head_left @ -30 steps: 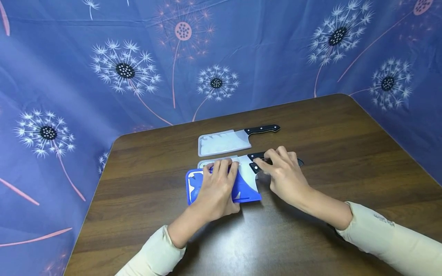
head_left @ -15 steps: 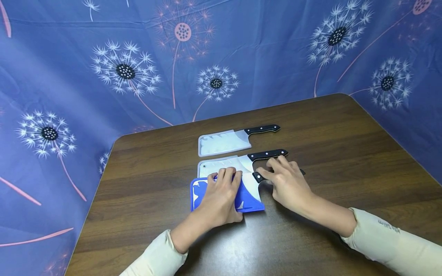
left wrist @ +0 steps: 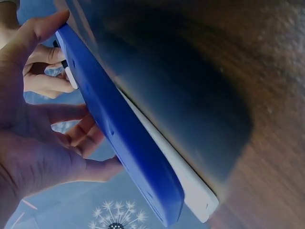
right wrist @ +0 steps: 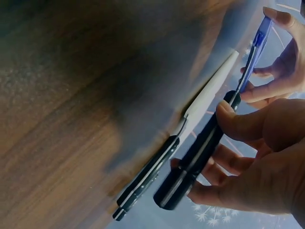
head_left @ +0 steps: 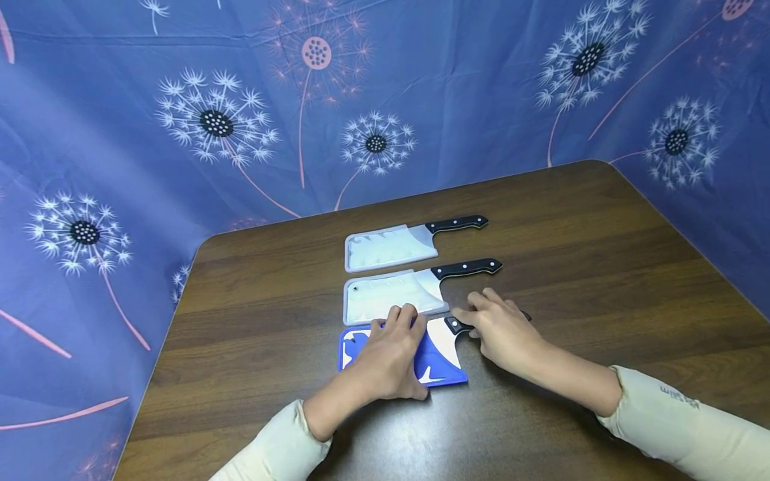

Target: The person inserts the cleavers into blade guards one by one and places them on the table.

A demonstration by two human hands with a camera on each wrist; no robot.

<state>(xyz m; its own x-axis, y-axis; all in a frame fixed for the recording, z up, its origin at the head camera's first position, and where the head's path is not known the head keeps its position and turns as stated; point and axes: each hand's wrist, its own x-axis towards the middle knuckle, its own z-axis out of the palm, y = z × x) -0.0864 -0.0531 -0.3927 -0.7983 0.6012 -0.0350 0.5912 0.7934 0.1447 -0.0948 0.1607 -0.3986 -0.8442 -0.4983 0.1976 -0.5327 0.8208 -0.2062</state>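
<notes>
My left hand (head_left: 391, 357) spans a cleaver's blue sheath (head_left: 442, 371), thumb on the near edge and fingertips on the far edge. In the left wrist view the blue sheath (left wrist: 114, 126) lies between thumb and fingers. Bare blade (head_left: 443, 339) shows beside it. My right hand (head_left: 505, 334) pinches that cleaver's black handle (right wrist: 190, 152), thumb on one side and fingers on the other; it hides most of the handle in the head view. Just beyond lies a second cleaver (head_left: 391, 299) in a whitish sheath, its black handle (head_left: 469, 268) pointing right.
Farther back a third cleaver (head_left: 391, 248) in a whitish sheath lies parallel, handle also to the right. All are on a brown wooden table (head_left: 252, 374). A blue dandelion-print cloth (head_left: 457, 87) hangs behind the table's far edge.
Both hands have drawn the blue-sheathed cleaver nearer to me and slightly right, off the second cleaver. That cleaver's handle and sheath now show more fully.
</notes>
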